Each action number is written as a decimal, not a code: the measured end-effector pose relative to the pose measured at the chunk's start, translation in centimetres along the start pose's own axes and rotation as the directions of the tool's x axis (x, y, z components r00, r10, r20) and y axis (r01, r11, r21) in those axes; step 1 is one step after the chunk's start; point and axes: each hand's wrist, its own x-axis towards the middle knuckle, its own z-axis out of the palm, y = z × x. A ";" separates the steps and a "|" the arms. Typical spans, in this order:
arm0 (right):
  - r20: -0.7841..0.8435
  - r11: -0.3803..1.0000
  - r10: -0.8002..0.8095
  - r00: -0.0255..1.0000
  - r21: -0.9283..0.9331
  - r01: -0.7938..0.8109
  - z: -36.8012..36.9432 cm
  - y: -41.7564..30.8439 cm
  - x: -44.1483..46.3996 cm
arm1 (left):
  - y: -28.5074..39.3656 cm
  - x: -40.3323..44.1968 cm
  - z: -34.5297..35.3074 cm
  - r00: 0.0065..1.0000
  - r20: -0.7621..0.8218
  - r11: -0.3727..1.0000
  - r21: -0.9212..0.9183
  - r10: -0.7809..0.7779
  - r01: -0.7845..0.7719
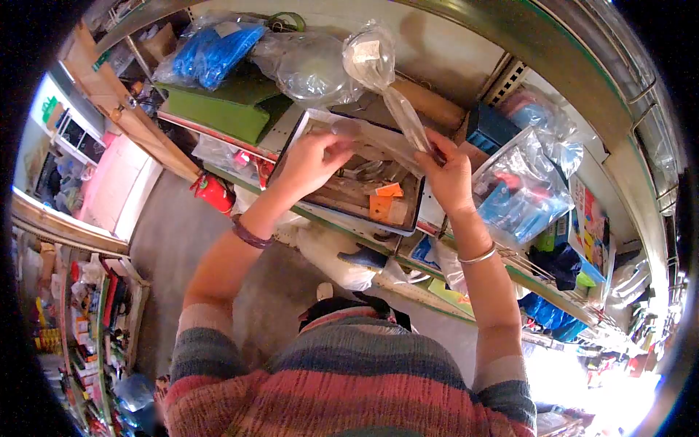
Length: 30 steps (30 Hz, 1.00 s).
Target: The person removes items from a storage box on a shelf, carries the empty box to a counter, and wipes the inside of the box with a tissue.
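Observation:
My right hand (448,175) is closed around the gathered neck of a clear plastic bag (370,62), whose upper part carries a small white label and leans against the shelf back. A strip of clear film stretches from that hand across to my left hand (312,166), whose thumb and fingers are bent at its end, slightly blurred. Below both hands, a shallow dark-rimmed box (342,207) rests on the shelf. Inside it lie an orange tag (380,207) and some metal-looking pieces, partly covered by film.
A green folded sheet (218,113) and bagged blue items (218,54) are at the shelf's left. To the right stands a bin (520,193) wrapped in plastic. A red fire extinguisher (212,193) is on the floor, and a wooden door frame (124,102) rises beyond it.

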 end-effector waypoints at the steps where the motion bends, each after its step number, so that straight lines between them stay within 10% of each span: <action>1: -0.007 1.000 0.002 1.000 0.011 -0.002 0.3 -0.5 -0.3 | 0.7 0.2 0.2 0.999 -0.050 0.987 -0.158 -0.017 0.009; 7: -0.033 0.974 0.079 0.996 0.214 -0.070 2.9 -1.6 -2.2 | 4.1 1.5 1.5 0.937 0.102 0.467 -0.846 -0.334 0.258; 22: 0.018 0.926 0.030 0.999 0.377 -0.035 4.4 -1.6 -3.5 | 6.1 1.8 2.1 0.951 -0.117 0.449 -0.893 -0.285 0.025; 30: 0.308 0.724 0.178 0.935 0.602 -0.336 2.8 -1.7 -2.8 | 7.8 2.2 1.7 0.956 -0.136 0.371 -0.928 -0.261 -0.031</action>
